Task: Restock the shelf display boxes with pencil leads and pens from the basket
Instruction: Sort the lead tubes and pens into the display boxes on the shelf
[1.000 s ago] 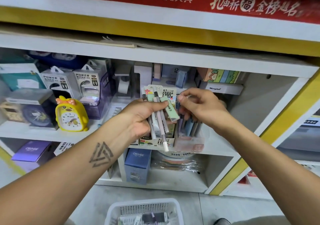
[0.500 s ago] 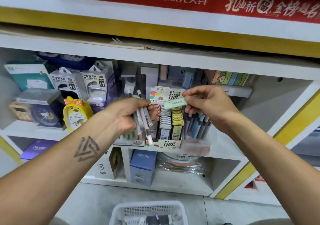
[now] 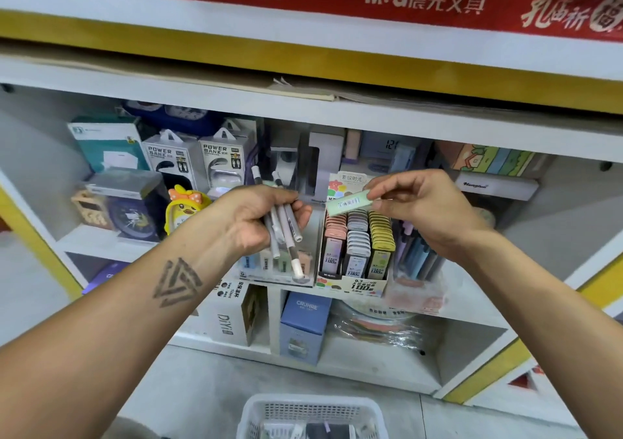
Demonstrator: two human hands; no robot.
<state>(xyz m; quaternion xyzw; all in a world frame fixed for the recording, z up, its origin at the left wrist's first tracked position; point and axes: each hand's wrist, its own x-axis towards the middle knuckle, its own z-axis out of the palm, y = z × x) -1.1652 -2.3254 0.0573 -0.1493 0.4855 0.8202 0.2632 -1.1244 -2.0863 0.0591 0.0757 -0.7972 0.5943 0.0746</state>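
The lead case, a flat pale-green plastic slab with a white barcode sticker, is pinched at its end by the thumb and fingers of the right hand. It lies level just above the lead box, probably so that it can be lined up with a row before going in. That cardboard box holds three tight upright rows of cases: pink, grey and yellow (no green row shows, so which slot suits it cannot be told).

At about 9 o'clock from the case, the left hand is closed around a bundle of pens, slim smooth grey barrels fanned downward, likely parked there to free the right hand for sorting. Below them sits a clear box of pastel cases. At 3 o'clock from the lead box, a pen box of blue and lilac pens leans on the shelf.

At 6 o'clock, on the floor, the white lattice-walled basket holds more stock. At 9 o'clock stands a glossy yellow clock.
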